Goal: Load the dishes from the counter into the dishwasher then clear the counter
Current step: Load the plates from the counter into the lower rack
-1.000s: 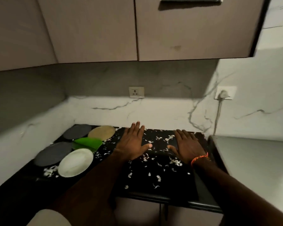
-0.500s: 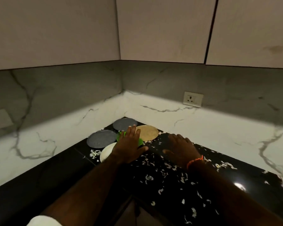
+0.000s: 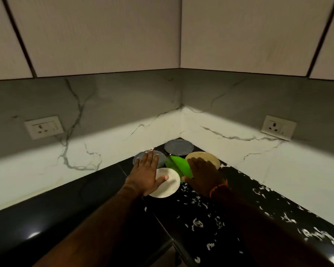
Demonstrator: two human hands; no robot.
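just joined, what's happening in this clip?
A person is reaching with both hands into the corner of a black counter where plates sit in a cluster. The left hand lies flat with straight fingers over a white plate and a grey plate. The right hand is spread over a tan plate, beside a green plate. Another grey plate sits deepest in the corner. Nothing is lifted yet. White scraps litter the counter.

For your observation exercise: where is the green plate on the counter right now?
In the head view, the green plate lies near the counter's corner, between the left hand and right hand, with the white plate in front and the tan plate to its right.
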